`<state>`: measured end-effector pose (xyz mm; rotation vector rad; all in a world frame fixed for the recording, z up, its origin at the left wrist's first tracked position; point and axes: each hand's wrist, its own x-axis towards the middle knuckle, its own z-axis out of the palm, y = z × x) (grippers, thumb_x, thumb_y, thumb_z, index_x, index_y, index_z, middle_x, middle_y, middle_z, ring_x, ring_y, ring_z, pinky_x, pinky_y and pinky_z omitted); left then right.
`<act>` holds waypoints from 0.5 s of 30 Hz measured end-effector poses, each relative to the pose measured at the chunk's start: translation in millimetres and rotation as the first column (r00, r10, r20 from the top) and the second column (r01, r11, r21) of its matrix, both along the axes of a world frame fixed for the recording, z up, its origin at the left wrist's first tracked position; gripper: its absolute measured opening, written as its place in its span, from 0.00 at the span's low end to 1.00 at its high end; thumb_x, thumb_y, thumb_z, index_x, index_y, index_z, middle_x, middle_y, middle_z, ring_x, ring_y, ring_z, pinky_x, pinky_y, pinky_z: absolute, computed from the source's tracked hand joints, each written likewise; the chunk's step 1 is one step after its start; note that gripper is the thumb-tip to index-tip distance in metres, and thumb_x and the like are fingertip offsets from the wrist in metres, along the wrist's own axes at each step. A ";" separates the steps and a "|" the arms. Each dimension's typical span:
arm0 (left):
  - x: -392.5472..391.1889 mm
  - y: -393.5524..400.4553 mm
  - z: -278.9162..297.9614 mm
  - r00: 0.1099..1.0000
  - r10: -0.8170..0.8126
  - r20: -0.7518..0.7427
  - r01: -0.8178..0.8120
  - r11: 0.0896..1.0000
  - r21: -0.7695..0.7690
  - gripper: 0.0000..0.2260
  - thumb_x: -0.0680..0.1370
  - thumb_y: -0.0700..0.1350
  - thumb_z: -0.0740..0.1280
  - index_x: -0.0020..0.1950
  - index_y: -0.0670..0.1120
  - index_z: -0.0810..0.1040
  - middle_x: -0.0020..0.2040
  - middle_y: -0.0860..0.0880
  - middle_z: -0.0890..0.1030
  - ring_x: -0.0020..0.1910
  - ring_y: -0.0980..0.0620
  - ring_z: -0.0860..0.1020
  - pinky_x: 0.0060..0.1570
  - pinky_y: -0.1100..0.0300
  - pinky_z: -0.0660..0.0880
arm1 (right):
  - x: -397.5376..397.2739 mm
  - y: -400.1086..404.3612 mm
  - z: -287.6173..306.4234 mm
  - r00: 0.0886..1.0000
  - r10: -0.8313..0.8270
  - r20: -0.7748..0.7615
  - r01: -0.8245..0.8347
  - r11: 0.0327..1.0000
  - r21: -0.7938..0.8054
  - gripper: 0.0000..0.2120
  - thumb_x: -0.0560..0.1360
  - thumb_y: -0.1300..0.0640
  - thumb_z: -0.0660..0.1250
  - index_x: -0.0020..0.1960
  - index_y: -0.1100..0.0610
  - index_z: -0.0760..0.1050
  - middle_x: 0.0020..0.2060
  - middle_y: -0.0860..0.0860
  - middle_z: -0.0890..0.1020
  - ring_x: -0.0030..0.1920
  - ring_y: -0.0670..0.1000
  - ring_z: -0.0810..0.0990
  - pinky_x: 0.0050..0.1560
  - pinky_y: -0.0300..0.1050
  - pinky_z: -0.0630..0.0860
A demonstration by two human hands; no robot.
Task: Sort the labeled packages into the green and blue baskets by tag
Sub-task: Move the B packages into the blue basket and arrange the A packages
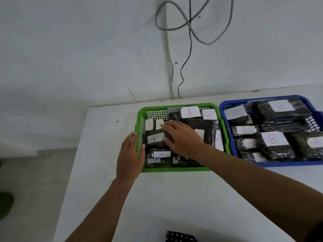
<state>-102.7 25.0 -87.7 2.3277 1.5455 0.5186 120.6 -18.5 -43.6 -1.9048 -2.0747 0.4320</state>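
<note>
A green basket [178,106] stands on the white table, filled with several dark packages tagged A, such as one package [154,138] near its left wall. Right beside it stands a blue basket [225,103] holding several dark packages tagged B, one of them [272,140] at the front. My left hand [130,156] lies flat against the green basket's left wall, fingers straight. My right hand [181,137] reaches into the green basket, its straight fingers resting on the packages there. Neither hand grips a package.
The white table [104,154] ends at a left edge with grey floor beyond. Grey and black cables [189,49] hang on the wall behind the baskets. A dark patterned object [180,237] shows at the bottom edge.
</note>
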 end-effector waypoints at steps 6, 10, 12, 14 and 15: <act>5.6 0.0 -19.3 0.989 0.034 0.144 -0.019 0.994 -0.104 0.26 0.84 0.41 0.57 0.80 0.39 0.54 0.78 0.41 0.63 0.73 0.42 0.69 0.68 0.54 0.69 | -15.0 30.2 -7.8 0.993 -0.100 -0.063 0.071 0.930 -0.361 0.32 0.80 0.45 0.64 0.80 0.55 0.59 0.78 0.52 0.61 0.75 0.56 0.65 0.73 0.56 0.67; 5.5 -0.3 -25.1 0.969 0.050 0.244 -0.027 0.995 -0.096 0.24 0.84 0.40 0.56 0.80 0.39 0.56 0.73 0.37 0.70 0.67 0.41 0.75 0.63 0.58 0.70 | -20.8 51.9 -17.1 0.955 -0.256 -0.146 0.163 0.872 -0.461 0.38 0.75 0.44 0.72 0.77 0.58 0.63 0.72 0.55 0.66 0.69 0.57 0.70 0.72 0.53 0.68; 5.6 -1.6 -25.6 0.961 0.050 0.271 -0.028 0.996 -0.086 0.24 0.84 0.43 0.54 0.80 0.39 0.56 0.71 0.37 0.72 0.64 0.41 0.77 0.61 0.56 0.74 | -19.2 55.8 -19.9 0.938 -0.290 -0.191 0.155 0.841 -0.518 0.36 0.72 0.48 0.76 0.74 0.56 0.65 0.67 0.56 0.71 0.62 0.56 0.73 0.65 0.50 0.73; 5.7 -2.8 -26.3 0.956 0.047 0.289 -0.026 0.997 -0.077 0.25 0.84 0.46 0.51 0.80 0.40 0.55 0.70 0.37 0.73 0.63 0.42 0.78 0.60 0.54 0.77 | -14.9 56.4 -20.7 0.937 -0.273 -0.218 0.113 0.828 -0.549 0.35 0.69 0.51 0.79 0.70 0.54 0.67 0.62 0.54 0.74 0.58 0.54 0.75 0.59 0.48 0.75; 5.5 -2.6 -26.8 0.954 0.049 0.295 -0.029 0.997 -0.074 0.25 0.83 0.46 0.51 0.80 0.41 0.55 0.69 0.37 0.73 0.62 0.42 0.78 0.58 0.51 0.79 | -12.3 56.6 -21.1 0.945 -0.247 -0.213 0.092 0.828 -0.554 0.35 0.68 0.52 0.80 0.70 0.54 0.68 0.61 0.53 0.74 0.59 0.54 0.74 0.58 0.47 0.75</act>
